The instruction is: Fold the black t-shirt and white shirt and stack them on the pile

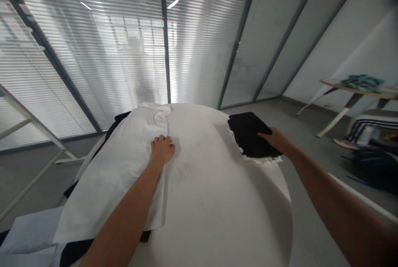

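Observation:
A white garment lies spread over the left half of a white table. My left hand rests on the garment's right edge with its fingers curled into a loose fist. At the table's right edge sits a folded black garment on top of a thin stack of white and yellow pieces. My right hand lies flat on the black garment's near right corner, fingers stretched out.
Dark cloth shows beneath the white garment at the table's left and near edges. Glass walls with blinds stand behind. A second table with teal cloth, a striped item and a dark bag are at the right. A white frame stands left.

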Motion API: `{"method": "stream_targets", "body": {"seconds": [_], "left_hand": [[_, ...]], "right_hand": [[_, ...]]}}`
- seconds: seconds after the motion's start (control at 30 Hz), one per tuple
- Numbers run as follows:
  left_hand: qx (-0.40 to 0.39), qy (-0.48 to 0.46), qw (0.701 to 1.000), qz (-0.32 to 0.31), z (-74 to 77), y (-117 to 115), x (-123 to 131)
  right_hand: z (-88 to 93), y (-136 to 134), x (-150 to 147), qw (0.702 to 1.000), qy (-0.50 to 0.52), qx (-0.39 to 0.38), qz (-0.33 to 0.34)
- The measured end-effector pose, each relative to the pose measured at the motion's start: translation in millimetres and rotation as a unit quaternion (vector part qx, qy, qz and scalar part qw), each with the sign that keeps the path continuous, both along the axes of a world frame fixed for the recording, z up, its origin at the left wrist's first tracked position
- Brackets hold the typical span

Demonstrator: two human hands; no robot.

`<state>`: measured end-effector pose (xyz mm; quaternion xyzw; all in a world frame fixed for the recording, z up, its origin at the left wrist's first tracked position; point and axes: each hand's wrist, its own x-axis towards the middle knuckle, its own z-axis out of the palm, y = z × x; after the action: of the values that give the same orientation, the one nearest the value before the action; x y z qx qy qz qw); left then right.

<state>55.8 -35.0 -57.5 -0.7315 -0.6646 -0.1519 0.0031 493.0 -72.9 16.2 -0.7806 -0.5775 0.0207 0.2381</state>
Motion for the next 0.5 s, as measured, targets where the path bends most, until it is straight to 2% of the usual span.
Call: {"method": "stream_targets", "body": {"seconds": [0.07,0.13,0.27,0.33,0.4,0.5], "left_hand": [[0.001,0.0,1.0,-0.001,-0.3,0.1,0.4],[0.0,-0.002,1.0,-0.001,-0.5,0.3,0.7],[0.0,-0.005,1.0,-0.001,-0.5,0.4,0.8],[0.0,-0.005,1.0,-0.002,-0.2,0.1,0.8],[-0.002,-0.004,1.0,-0.004,0.0,-0.2,0.9],[-0.002,-0.002,1.0,-0.003,-0.5,-0.3,1.0]], "right_hand": [[-10.9,0.0,0.4,0.999,-0.002,-0.022,-0.042],[-12.9,-3.1,-2.9,0.997,-0.044,-0.001,-0.061],[1.4,-10.9,-26.7,0.985,-0.148,0.071,-0.055],[9.9,-11.9,-47.2,0.981,-0.156,0.111,-0.021],[13.5,-10.0,-71.9,0.981,-0.135,0.135,0.041],[4.3,-4.4,-113.9,0.981,-0.072,0.117,0.136]]}}
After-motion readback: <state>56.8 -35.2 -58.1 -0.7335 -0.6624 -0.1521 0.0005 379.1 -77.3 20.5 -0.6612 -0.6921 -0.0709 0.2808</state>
